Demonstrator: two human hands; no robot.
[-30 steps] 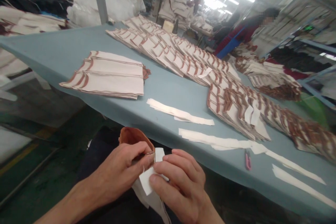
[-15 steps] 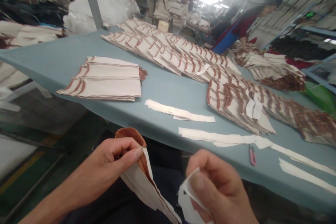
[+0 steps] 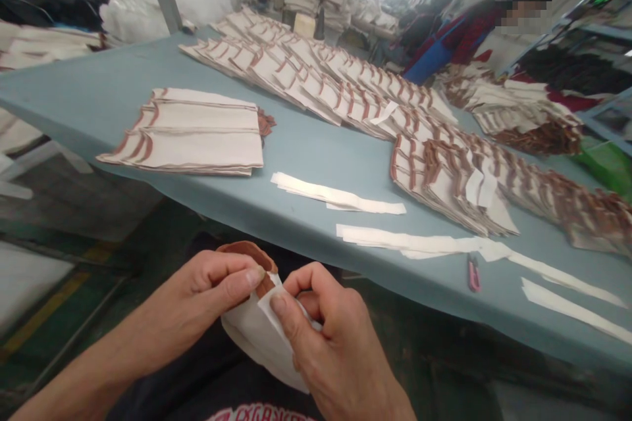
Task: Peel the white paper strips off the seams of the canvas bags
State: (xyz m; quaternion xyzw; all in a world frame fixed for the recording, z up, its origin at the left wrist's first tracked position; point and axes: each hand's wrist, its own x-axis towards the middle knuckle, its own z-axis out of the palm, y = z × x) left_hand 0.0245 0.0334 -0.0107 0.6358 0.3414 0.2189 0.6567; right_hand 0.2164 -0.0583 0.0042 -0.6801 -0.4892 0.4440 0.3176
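Over my lap is a cream fabric piece with a brown edge, curled open at its top. My left hand pinches this piece near its brown rim between thumb and forefinger. Close beside it, my right hand is closed on a thin white strip, held against the fabric. The strip's far end is hidden behind the right hand. On the table edge ahead lie white strips in a thin bundle, and a longer row of strips nearer to me.
A folded stack of cream pieces lies at the table's left. Long overlapping rows of brown-edged pieces cross the blue-green table. Small pink thread snips rest near the front edge. Another person bends over piles at the far right.
My right hand has moved left and up with the white strip, bringing it against the fabric beside my left hand. The view has tilted slightly downward.
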